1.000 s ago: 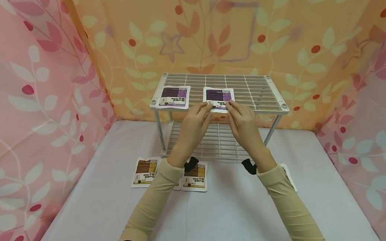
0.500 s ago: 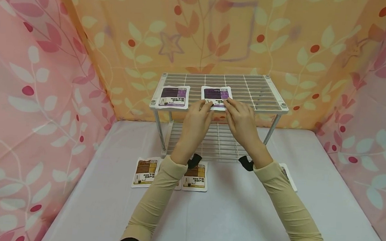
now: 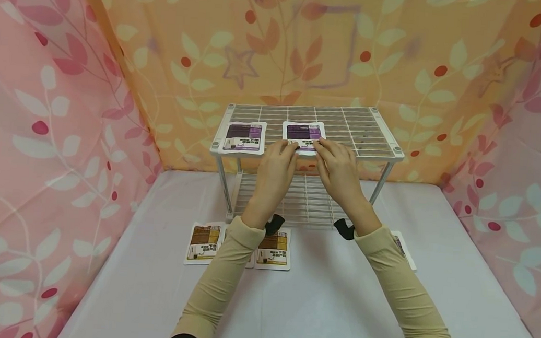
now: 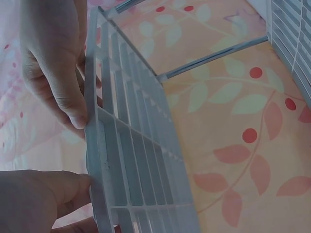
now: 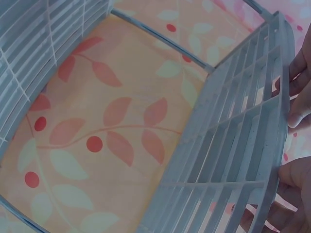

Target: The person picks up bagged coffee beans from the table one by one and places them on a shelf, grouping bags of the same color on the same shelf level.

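A white wire rack [image 3: 377,130] stands at the back of the table. Two purple packets lie flat on its top shelf. One purple packet [image 3: 244,137] is at the front left corner. The other purple packet [image 3: 304,132] is near the middle front. My left hand [image 3: 289,148] and right hand [image 3: 321,148] each lay fairly straight fingertips on this packet's near edge, one at each corner. From below, the left wrist view shows a thumb [image 4: 48,194] against the shelf's front rim [image 4: 99,160]. The right wrist view shows fingertips [image 5: 297,114] at that same rim [image 5: 279,121].
Two brown packets [image 3: 203,243] [image 3: 275,250] lie on the white table in front of the rack, by my left forearm. Another packet [image 3: 406,249] peeks out beside my right sleeve. Patterned cloth walls close in the left, back and right sides.
The middle purple packet has slid slightly back and left on the top shelf under my fingertips. Both hands followed it a little.
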Tool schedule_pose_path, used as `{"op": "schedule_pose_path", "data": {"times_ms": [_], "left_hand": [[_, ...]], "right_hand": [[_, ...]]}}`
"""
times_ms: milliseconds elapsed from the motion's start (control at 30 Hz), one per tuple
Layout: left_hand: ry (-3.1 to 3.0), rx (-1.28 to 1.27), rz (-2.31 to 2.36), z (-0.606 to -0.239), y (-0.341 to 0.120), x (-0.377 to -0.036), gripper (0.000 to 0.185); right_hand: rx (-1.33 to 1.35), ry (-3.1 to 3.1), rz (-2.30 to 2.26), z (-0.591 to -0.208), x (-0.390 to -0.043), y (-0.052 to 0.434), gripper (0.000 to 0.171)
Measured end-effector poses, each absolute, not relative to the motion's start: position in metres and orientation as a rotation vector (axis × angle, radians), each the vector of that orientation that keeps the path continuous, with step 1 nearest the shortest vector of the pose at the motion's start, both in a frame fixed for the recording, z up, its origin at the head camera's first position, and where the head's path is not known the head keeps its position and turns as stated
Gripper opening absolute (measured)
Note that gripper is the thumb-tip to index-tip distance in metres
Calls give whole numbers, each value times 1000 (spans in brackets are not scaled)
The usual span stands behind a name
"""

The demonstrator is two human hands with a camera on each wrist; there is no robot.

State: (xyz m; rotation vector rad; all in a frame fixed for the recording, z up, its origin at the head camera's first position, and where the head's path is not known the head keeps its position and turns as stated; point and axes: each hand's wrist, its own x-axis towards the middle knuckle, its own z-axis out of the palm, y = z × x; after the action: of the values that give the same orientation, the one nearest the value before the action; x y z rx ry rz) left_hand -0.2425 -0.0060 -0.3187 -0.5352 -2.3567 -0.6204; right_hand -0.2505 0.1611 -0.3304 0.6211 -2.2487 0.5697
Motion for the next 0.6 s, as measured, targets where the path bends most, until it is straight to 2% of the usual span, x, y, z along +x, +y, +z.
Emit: {"op": "schedule_pose_path", "data": {"times_ms": [600], "left_hand": [[-2203,-598,-606,-331,-8,-246,30]], "right_hand": [[622,-2185,584,-335,-250,164,33]]}}
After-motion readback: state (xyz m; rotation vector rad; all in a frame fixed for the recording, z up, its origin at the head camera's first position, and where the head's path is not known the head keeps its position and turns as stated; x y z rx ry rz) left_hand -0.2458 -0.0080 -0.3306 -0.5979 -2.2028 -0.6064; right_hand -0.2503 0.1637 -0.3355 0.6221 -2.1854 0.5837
